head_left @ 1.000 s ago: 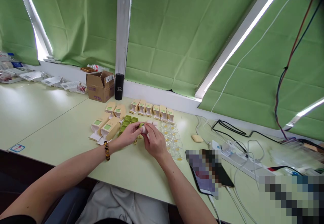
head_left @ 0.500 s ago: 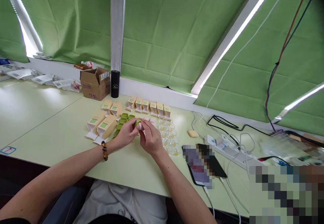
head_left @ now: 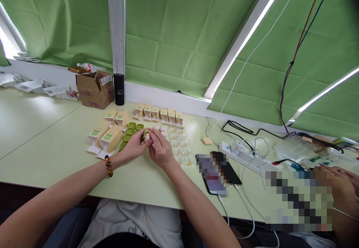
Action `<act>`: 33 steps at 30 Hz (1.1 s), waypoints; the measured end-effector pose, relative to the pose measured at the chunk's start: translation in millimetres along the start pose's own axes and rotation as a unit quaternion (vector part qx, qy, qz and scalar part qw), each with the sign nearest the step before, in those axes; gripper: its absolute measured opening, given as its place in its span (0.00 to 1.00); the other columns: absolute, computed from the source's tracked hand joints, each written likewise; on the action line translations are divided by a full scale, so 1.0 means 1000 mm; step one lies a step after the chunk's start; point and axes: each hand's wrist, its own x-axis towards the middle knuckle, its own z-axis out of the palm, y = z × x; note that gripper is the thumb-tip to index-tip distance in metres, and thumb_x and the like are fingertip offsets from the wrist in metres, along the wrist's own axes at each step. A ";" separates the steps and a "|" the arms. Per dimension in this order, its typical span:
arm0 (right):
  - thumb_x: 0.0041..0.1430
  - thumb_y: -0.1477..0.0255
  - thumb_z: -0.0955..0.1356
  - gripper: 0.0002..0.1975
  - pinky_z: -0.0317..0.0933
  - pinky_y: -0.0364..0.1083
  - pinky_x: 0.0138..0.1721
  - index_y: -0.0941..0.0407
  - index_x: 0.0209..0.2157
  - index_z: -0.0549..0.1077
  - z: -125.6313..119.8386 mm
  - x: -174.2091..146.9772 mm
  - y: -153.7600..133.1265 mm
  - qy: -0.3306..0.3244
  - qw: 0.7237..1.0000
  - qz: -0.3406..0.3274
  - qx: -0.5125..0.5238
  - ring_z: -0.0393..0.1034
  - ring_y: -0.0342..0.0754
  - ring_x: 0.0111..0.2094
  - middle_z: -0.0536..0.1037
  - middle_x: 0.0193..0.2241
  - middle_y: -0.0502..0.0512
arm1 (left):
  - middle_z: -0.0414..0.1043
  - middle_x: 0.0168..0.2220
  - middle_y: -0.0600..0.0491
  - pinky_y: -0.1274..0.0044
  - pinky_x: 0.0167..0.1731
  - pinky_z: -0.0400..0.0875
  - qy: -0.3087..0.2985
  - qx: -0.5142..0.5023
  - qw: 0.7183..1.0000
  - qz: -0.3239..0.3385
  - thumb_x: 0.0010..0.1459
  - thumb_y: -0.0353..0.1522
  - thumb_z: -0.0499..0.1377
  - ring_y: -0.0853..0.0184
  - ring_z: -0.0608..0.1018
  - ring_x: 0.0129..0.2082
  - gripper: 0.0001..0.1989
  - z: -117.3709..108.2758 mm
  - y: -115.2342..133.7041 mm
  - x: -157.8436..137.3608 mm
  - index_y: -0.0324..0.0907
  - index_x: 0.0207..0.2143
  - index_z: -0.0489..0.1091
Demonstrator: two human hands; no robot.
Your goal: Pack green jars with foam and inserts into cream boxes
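Both of my hands meet above the middle of the table. My left hand (head_left: 134, 147) is closed around a small green cup (head_left: 145, 132), tilted so that a dark patch shows at its rim. Against the cup, the fingertips of my right hand (head_left: 162, 149) pinch a small whitish rounded piece (head_left: 147, 137), partly hidden by the fingers. Left of my hands stand rows of green cups (head_left: 129, 130). Beyond my right hand lie pale pink pieces (head_left: 159, 129), partly covered. Clear plastic covers (head_left: 181, 144) with yellow dots are set out to the right.
Open cream cartons (head_left: 111, 138) stand at left, with a row of smaller ones (head_left: 171, 116) behind. Farther back are a cardboard box (head_left: 95, 91) and a black tumbler (head_left: 119, 90). Rightward lie phones (head_left: 227, 169), a power strip (head_left: 242, 157), cables, and another person's hand (head_left: 343, 184).
The view has swung slightly right, so everything sits farther left. The cup's dark patch shows more between my fingers. Another person's hands have come into view at the right edge.
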 end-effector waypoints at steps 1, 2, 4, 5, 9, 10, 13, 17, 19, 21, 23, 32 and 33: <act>0.71 0.74 0.63 0.28 0.74 0.58 0.59 0.56 0.71 0.58 0.000 0.000 -0.001 -0.002 1.000 0.005 0.002 0.73 0.59 0.61 0.75 0.59 0.69 | 0.78 0.49 0.45 0.70 0.52 0.73 0.002 0.009 1.000 0.000 0.63 0.47 0.65 0.59 0.78 0.48 0.24 0.000 0.001 0.000 0.40 0.53 0.72; 0.72 0.74 0.62 0.28 0.74 0.58 0.59 0.56 0.71 0.58 0.000 0.001 -0.002 -0.003 1.000 0.012 0.005 0.72 0.59 0.62 0.75 0.60 0.69 | 0.78 0.48 0.46 0.71 0.50 0.73 0.003 0.014 1.000 -0.001 0.63 0.47 0.65 0.60 0.78 0.46 0.23 -0.001 0.002 0.000 0.40 0.52 0.72; 0.72 0.73 0.62 0.28 0.73 0.60 0.60 0.56 0.71 0.56 0.001 0.001 -0.002 -0.002 0.999 0.029 0.013 0.72 0.59 0.62 0.75 0.59 0.69 | 0.78 0.46 0.46 0.72 0.47 0.73 0.003 0.014 1.000 -0.003 0.63 0.47 0.64 0.61 0.77 0.44 0.24 -0.001 0.004 0.000 0.40 0.52 0.73; 0.72 0.73 0.61 0.28 0.72 0.61 0.61 0.56 0.71 0.56 0.000 0.001 -0.002 0.000 0.999 0.036 0.014 0.72 0.59 0.61 0.75 0.58 0.69 | 0.78 0.46 0.46 0.72 0.46 0.73 0.004 0.013 1.000 -0.004 0.63 0.47 0.65 0.61 0.77 0.43 0.24 -0.001 0.004 -0.001 0.39 0.52 0.73; 0.72 0.72 0.62 0.26 0.73 0.62 0.59 0.56 0.69 0.60 -0.001 0.001 -0.001 0.011 0.999 0.035 0.008 0.74 0.60 0.58 0.76 0.55 0.69 | 0.77 0.42 0.47 0.74 0.42 0.72 0.009 0.021 1.000 -0.013 0.60 0.48 0.67 0.61 0.76 0.41 0.25 0.000 0.004 -0.002 0.39 0.50 0.73; 0.72 0.72 0.63 0.26 0.73 0.62 0.58 0.56 0.69 0.61 -0.001 0.001 -0.001 0.013 0.999 0.032 0.008 0.74 0.60 0.57 0.76 0.55 0.69 | 0.77 0.41 0.47 0.74 0.42 0.72 0.010 0.025 0.999 -0.017 0.59 0.49 0.67 0.61 0.76 0.41 0.25 0.000 0.005 -0.002 0.39 0.49 0.73; 0.72 0.73 0.63 0.26 0.74 0.61 0.57 0.57 0.68 0.61 -0.001 0.001 -0.001 0.019 0.999 0.028 0.009 0.74 0.59 0.56 0.77 0.54 0.69 | 0.75 0.38 0.49 0.75 0.38 0.71 0.009 0.030 0.999 -0.031 0.59 0.49 0.66 0.63 0.74 0.37 0.25 0.000 0.009 -0.003 0.38 0.47 0.73; 0.71 0.73 0.65 0.26 0.75 0.60 0.55 0.57 0.68 0.62 -0.002 0.002 -0.003 0.030 0.999 0.022 0.003 0.75 0.59 0.54 0.77 0.52 0.68 | 0.72 0.35 0.51 0.76 0.34 0.67 0.007 0.020 0.999 -0.037 0.60 0.51 0.65 0.67 0.70 0.33 0.25 -0.001 0.014 -0.003 0.38 0.43 0.73; 0.71 0.73 0.65 0.26 0.75 0.60 0.54 0.56 0.68 0.62 -0.002 0.003 -0.004 0.029 0.999 0.022 0.003 0.75 0.59 0.54 0.77 0.52 0.68 | 0.71 0.34 0.52 0.76 0.33 0.66 0.004 0.010 0.999 -0.040 0.60 0.52 0.65 0.67 0.69 0.32 0.25 -0.001 0.014 -0.003 0.38 0.42 0.73; 0.71 0.73 0.65 0.25 0.75 0.60 0.54 0.56 0.67 0.63 -0.003 0.003 -0.004 0.025 0.999 0.023 0.001 0.75 0.59 0.54 0.77 0.52 0.68 | 0.70 0.33 0.53 0.76 0.33 0.65 0.002 0.002 0.999 -0.042 0.60 0.52 0.65 0.68 0.68 0.31 0.25 -0.001 0.013 -0.003 0.38 0.41 0.72; 0.71 0.73 0.65 0.25 0.75 0.60 0.54 0.57 0.67 0.63 -0.003 0.003 -0.004 0.023 0.999 0.023 -0.001 0.75 0.59 0.54 0.77 0.52 0.68 | 0.69 0.33 0.53 0.76 0.33 0.64 0.000 -0.002 0.999 -0.042 0.61 0.52 0.64 0.68 0.67 0.31 0.25 -0.001 0.013 -0.002 0.38 0.40 0.72; 0.71 0.72 0.64 0.24 0.76 0.59 0.52 0.57 0.66 0.64 -0.003 0.003 -0.003 0.022 0.999 0.027 -0.007 0.75 0.60 0.52 0.78 0.51 0.68 | 0.65 0.31 0.55 0.77 0.31 0.62 -0.008 0.003 0.999 -0.039 0.61 0.54 0.63 0.69 0.65 0.30 0.26 -0.002 0.015 -0.002 0.38 0.38 0.70; 0.71 0.72 0.64 0.24 0.76 0.59 0.52 0.56 0.67 0.64 -0.003 0.003 -0.003 0.020 0.999 0.029 -0.005 0.75 0.60 0.52 0.78 0.51 0.68 | 0.64 0.30 0.55 0.77 0.30 0.61 -0.008 0.005 0.999 -0.039 0.61 0.54 0.63 0.69 0.64 0.30 0.26 -0.002 0.015 -0.003 0.39 0.37 0.70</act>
